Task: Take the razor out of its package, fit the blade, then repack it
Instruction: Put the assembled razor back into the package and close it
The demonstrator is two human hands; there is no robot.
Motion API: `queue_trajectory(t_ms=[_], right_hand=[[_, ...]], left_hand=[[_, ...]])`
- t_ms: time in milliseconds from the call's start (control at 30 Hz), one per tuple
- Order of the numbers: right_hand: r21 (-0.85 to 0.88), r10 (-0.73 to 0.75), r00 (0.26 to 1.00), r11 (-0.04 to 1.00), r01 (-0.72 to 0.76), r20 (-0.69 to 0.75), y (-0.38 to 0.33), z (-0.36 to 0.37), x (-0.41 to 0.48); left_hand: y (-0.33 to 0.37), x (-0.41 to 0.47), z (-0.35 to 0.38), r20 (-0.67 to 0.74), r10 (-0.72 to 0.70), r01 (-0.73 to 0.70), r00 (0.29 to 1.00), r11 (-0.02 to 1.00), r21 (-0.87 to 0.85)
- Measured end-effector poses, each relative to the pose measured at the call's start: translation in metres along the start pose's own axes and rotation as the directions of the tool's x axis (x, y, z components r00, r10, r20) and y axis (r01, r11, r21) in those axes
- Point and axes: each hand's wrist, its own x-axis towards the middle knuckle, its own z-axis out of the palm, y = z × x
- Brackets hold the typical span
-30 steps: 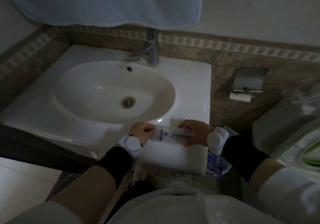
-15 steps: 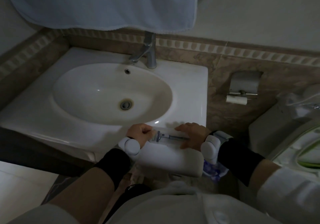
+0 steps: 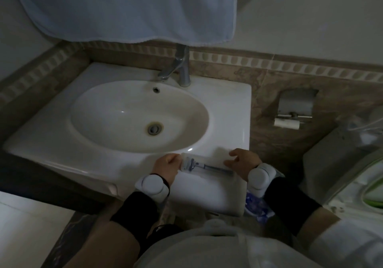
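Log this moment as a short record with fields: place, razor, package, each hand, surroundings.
place: front ledge of a white sink, dim bathroom
razor: razor lies flat inside its package, head toward the left hand
package: clear package on the ledge, lengthwise left to right
left hand: left hand closed on the package's left end
right hand: right hand at the right end, fingers spread, grip unclear
surroundings: faucet behind the basin, blue towel hanging above, toilet roll holder on the wall

Dim bathroom: white sink [image 3: 228,110], brown tiled wall [image 3: 269,101], hanging towel [image 3: 132,8].
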Motion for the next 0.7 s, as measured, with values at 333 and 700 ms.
queue_trajectory(t_ms=[333,700], right_hand=[[0.712,0.213,0.975,0.695,-0.101,-0.070,0.007,0.002,0.010],[0.812,0.258,0.952,0.583,-0.017,-0.165,0.016,0.008,-0.006]], left_hand=[[0.016,0.001,0.020,0.050,-0.160,0.168,0.986,0.923,-0.345],[0.013,-0.003,0.042,-0.102,-0.138,0.092,0.985,0.927,-0.364]])
